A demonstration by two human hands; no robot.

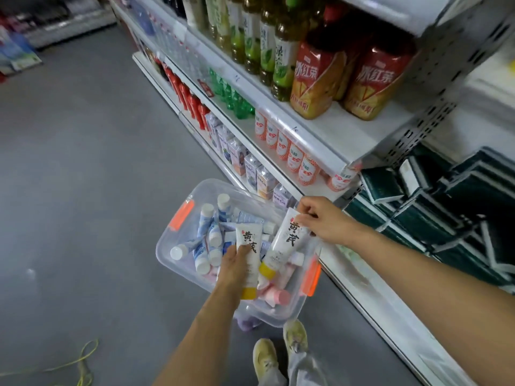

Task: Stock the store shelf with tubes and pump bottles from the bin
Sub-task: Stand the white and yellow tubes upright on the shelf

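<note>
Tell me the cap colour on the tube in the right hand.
Yellow, on the head view: tube, right hand.

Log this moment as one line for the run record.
stage: picking from bin | left hand: grips yellow-capped tube | right hand: pinches second yellow-capped tube by its crimped end | both tubes over bin, none shelved yet

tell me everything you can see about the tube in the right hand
The tube in the right hand is a white, soft-looking plastic squeeze tube with large black brush-style characters, a small red mark near its crimped end and a yellow cap. It hangs tilted, cap down and to the left, over the clear bin. The right hand pinches its flat crimped end from above. It seems to touch nothing else, though its lower part sits close to a matching tube held by the left hand.
</note>
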